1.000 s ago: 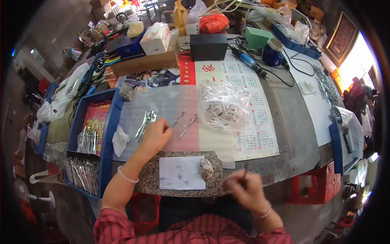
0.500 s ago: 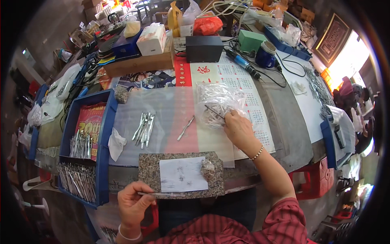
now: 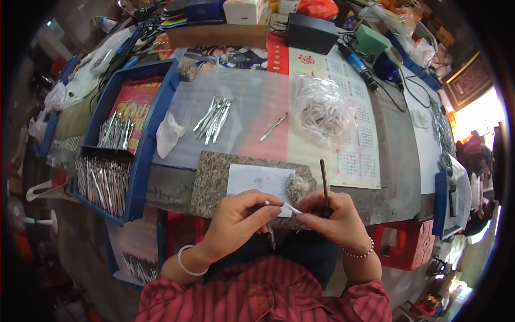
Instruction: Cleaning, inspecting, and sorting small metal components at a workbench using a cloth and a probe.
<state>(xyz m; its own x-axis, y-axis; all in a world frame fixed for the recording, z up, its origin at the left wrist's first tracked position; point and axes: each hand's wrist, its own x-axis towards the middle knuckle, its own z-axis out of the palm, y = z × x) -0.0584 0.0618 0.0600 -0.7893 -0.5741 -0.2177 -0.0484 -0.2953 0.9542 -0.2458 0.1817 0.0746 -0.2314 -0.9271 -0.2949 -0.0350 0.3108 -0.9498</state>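
My left hand is pinched over the near edge of the stone slab, holding a slim silver metal handle whose end hangs below the fingers. My right hand faces it. Between the two hands' fingertips is a small white strip or sleeve. A thin dark stick-like tool stands up out of my right hand. Under and beyond the hands lies the speckled stone slab with a white sheet and a round wad of wrapped material, its kind unclear.
A clear bag of white pieces lies beyond the slab. Several silver handles are piled left of it, and a single one lies between. A blue tray holds many more. A crumpled tissue sits beside it.
My right hand has come back from the bag with the dark tool, and my left hand has moved right to meet it. A white strip now sits between them. The view has shifted.
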